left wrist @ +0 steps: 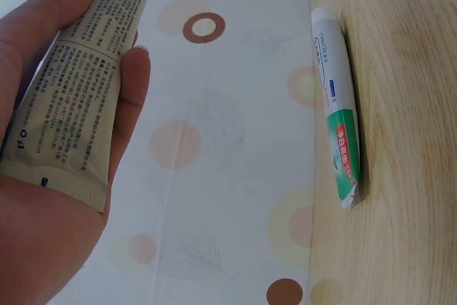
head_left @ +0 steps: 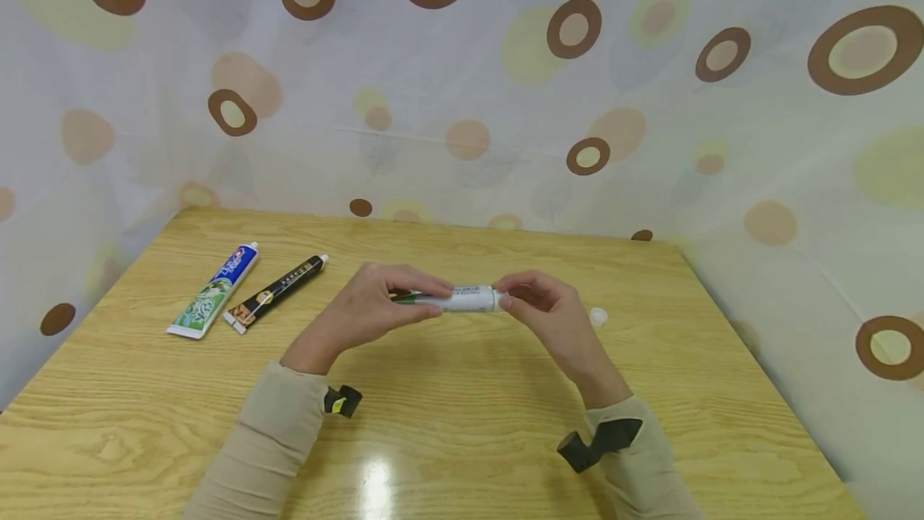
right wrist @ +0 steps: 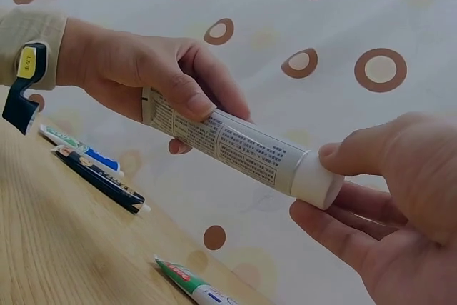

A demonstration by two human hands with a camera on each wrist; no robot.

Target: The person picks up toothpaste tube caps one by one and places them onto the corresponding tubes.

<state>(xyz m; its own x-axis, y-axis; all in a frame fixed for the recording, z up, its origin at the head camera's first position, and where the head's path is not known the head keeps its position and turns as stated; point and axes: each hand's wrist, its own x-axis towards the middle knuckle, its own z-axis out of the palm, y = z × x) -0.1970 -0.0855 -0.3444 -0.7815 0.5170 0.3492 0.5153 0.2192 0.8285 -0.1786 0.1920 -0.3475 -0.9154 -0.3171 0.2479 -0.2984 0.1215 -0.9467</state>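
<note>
A pale tube (right wrist: pixel 246 149) covered in small dark print spans the space between both hands above the table. My left hand (head_left: pixel 375 302) grips its flat crimped end, the thumb on one side and fingers on the other; in the left wrist view the tube's printed back (left wrist: pixel 78 94) faces the camera. My right hand (head_left: pixel 545 311) pinches the wide white cap (right wrist: pixel 316 181) at the other end between thumb and fingers. A white-and-green toothpaste tube (left wrist: pixel 337 105) lies on the table past the hands, mostly hidden in the head view.
On the left of the wooden table (head_left: pixel 433 424) lie a blue-and-green toothpaste tube (head_left: pixel 214 290) and a black tube (head_left: pixel 277 293), side by side. A small white round piece (head_left: pixel 598 317) lies right of my right hand. A dotted white sheet (head_left: pixel 462 87) stands behind the table.
</note>
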